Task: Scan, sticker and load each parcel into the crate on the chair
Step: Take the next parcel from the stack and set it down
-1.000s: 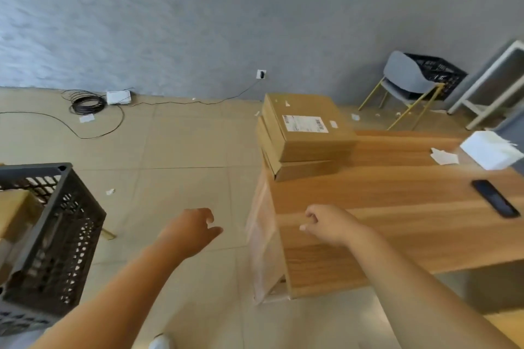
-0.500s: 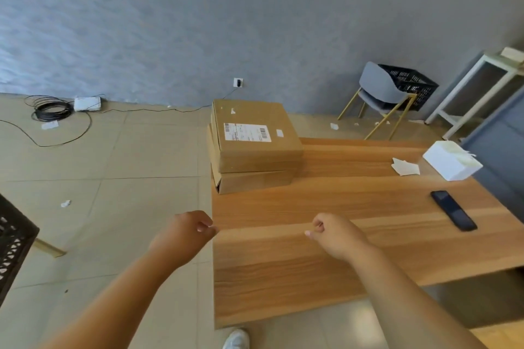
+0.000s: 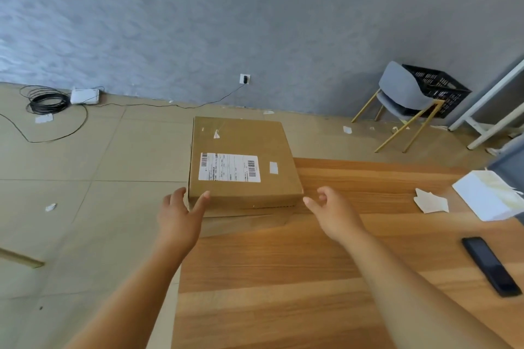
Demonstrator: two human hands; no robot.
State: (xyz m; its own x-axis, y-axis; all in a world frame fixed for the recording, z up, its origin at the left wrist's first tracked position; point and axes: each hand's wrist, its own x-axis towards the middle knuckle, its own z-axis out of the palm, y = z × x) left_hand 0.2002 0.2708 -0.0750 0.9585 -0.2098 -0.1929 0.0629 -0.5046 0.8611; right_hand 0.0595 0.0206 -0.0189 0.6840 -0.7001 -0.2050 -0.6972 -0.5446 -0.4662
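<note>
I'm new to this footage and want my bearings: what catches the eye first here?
A brown parcel with a white shipping label lies at the far left corner of the wooden table. The left hand touches its near left corner, and the right hand is open just off its right corner. A black phone lies near the table's right edge.

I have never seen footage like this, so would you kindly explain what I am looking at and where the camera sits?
There is no machine here: the view comes from a camera worn on a person's head, looking down at their bare arms. The left hand touches the near-left corner of the top box, which lies on a second box on the wooden table. The right hand is open beside it, holding nothing. A phone, a white box and paper scraps also lie on the table.
</note>
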